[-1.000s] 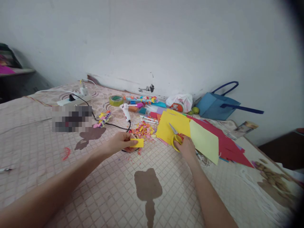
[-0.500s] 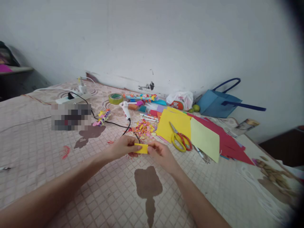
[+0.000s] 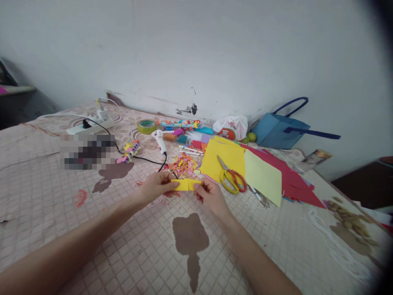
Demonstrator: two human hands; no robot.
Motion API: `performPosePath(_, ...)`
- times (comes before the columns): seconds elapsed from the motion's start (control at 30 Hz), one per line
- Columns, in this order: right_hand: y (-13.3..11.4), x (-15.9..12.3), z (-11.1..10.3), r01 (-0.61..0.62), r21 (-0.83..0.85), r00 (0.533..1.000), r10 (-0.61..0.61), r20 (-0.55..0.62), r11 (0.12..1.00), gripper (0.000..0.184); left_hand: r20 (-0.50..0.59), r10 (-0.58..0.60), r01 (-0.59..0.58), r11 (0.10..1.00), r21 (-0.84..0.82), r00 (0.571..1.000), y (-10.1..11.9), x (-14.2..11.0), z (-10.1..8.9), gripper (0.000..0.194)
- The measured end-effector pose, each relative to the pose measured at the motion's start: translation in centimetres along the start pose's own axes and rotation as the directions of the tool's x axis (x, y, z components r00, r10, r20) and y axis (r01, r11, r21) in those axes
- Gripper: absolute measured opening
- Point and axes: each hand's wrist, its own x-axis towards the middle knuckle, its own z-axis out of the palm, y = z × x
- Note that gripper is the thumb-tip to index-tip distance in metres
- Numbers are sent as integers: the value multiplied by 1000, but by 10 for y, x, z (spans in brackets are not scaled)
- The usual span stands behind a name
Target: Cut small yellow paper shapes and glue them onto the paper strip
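Observation:
Both hands hold a small yellow paper strip (image 3: 186,184) just above the patterned bedspread (image 3: 129,250). My left hand (image 3: 157,185) pinches its left end. My right hand (image 3: 210,196) pinches its right end, and the strip is stretched out between them. Yellow-and-red scissors (image 3: 231,177) lie free on a yellow sheet (image 3: 225,157), a little to the right of my right hand. A heap of coloured paper scraps (image 3: 184,164) sits just behind the strip.
A white glue gun (image 3: 160,141) with a black cord, a tape roll (image 3: 146,126), markers and a power strip (image 3: 89,127) lie at the back. Pale yellow (image 3: 263,177) and red paper (image 3: 288,176), a blue bag (image 3: 281,130) and a plastic bag (image 3: 231,127) fill the right.
My right hand let go of the scissors on the yellow sheet and came left to the strip. The strip now looks longer, stretched between both hands.

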Motion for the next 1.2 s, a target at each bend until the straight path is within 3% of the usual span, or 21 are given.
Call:
performPosePath(0.17,15,29,-48,-7,-94,973,-15,-231,996,33,-3,-6,6,1000,29,1000,0,0,-1,29)
performPosePath(0.27,18,37,-73,-39,-154,958,-7,-286,987,28,48,-6,3,999,54,999,-1,0,1,29)
performPosePath(0.33,13,36,-79,-33,-198,946,-33,-324,980,29,57,12,-16,997,72,998,-1,-1,3,28)
performPosePath(0.4,5,30,-72,-2,-229,940,-76,-332,973,29,56,44,-50,994,99,997,-1,-2,4,28)
performPosePath(0.47,-3,21,-53,36,-235,960,-99,-262,971,26,75,81,-90,988,128,994,-1,-3,6,28)
performPosePath(0.57,-11,4,-17,70,-151,998,-69,8,986,24,148,122,-144,979,147,982,-4,-5,9,29)
performPosePath(0.6,-12,-1,-6,65,-28,987,-60,150,998,21,165,135,-159,977,139,977,-5,-5,10,28)
performPosePath(0.7,-14,-12,14,-3,208,950,-62,305,978,17,165,183,-200,976,90,969,-9,-5,13,28)
performPosePath(0.87,-10,-15,17,0,265,982,-51,184,964,8,119,292,-300,952,53,949,-6,-7,15,11)
performPosePath(0.97,-8,-13,17,45,246,992,-72,101,968,1,160,352,-376,912,165,922,-3,-10,15,19)
performPosePath(1.07,-7,-13,16,64,212,991,-86,99,975,9,105,414,-426,859,285,904,-4,-12,16,22)
performPosePath(1.2,-9,-15,16,96,186,984,-122,129,978,14,5,452,-438,863,252,892,-5,-10,18,11)
